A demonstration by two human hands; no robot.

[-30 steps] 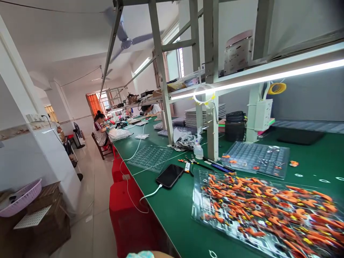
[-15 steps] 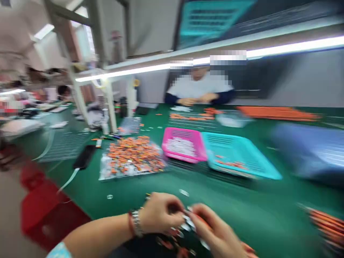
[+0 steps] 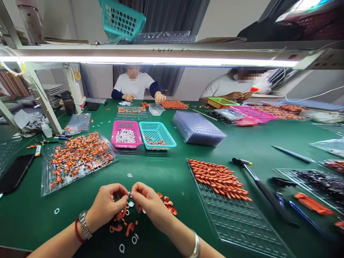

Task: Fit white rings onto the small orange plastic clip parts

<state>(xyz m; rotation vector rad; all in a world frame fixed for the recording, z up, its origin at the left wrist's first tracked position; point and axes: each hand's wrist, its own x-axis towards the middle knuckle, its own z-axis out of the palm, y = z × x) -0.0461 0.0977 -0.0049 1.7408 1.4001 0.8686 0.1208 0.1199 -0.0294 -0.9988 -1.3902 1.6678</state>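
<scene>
My left hand (image 3: 105,207) and my right hand (image 3: 149,202) meet fingertip to fingertip low over the green table (image 3: 166,175), pinching a small white ring and orange part (image 3: 129,195) between them. Beneath the hands lie loose orange pieces (image 3: 167,200) and white rings (image 3: 131,204). A clear tray (image 3: 236,222) with rows of orange parts (image 3: 217,177) lies to the right of my right hand. Left of my hands, a second clear tray holds a heap of orange parts (image 3: 77,156).
A pink basket (image 3: 126,134) of white rings and a teal basket (image 3: 157,134) stand ahead, beside a stack of clear trays (image 3: 197,127). A phone (image 3: 14,172) lies far left, tools (image 3: 264,190) at right. Two people (image 3: 137,86) (image 3: 231,89) work across the table.
The view swung from the long bench at the left round to the table straight ahead. My hands came into view and are now sharp, joined over the small parts.
</scene>
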